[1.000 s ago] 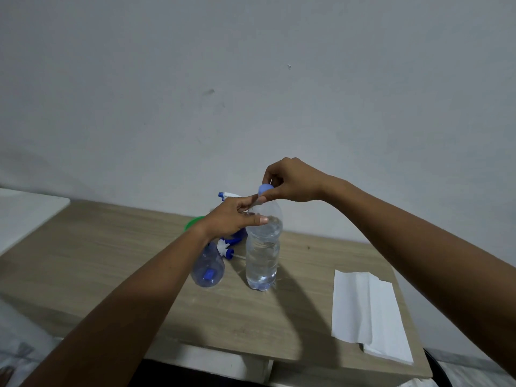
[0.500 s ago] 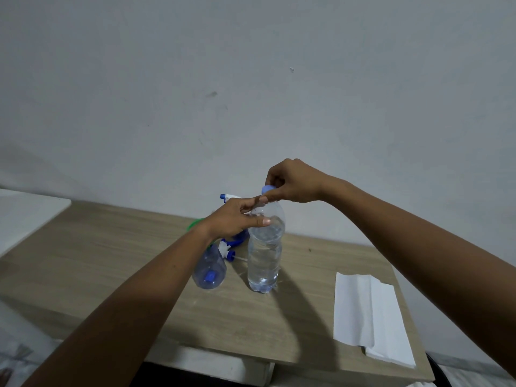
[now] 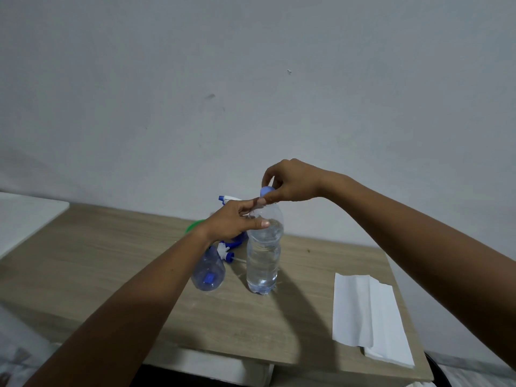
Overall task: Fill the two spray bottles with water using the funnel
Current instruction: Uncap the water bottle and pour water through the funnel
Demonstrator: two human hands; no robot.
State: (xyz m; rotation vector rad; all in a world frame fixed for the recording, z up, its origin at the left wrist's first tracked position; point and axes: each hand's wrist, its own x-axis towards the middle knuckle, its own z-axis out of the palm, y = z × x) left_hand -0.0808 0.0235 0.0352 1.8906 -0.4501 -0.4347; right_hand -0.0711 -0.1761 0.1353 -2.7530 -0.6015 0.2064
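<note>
Right now your water bottle [image 3: 262,261] stands upright near the middle of the wooden table [image 3: 97,263], its long axis vertical and its neck pointing straight up, with clear water inside up to about its shoulder. Your left hand [image 3: 231,223] grips the bottle around its shoulder, thumb laid across the front. Your right hand [image 3: 293,181] reaches in from above and pinches the blue cap [image 3: 266,189] between thumb and fingers.

The table has a pale wood grain and sits against a plain grey-white wall [image 3: 251,79]; a white surface [image 3: 25,213] adjoins it on your left.

Just beside the water bottle, on its left, is a clear bluish spray bottle [image 3: 209,270]. Your left forearm covers its upper part, so you cannot tell how it stands. A white-and-blue spray head [image 3: 226,250] shows between the two bottles. Behind your left hand, the nozzle of a second spray bottle [image 3: 224,198] and the rim of the green funnel [image 3: 194,226] peek out, mostly hidden. A folded white paper towel [image 3: 368,311] lies flat well apart on the right.
</note>
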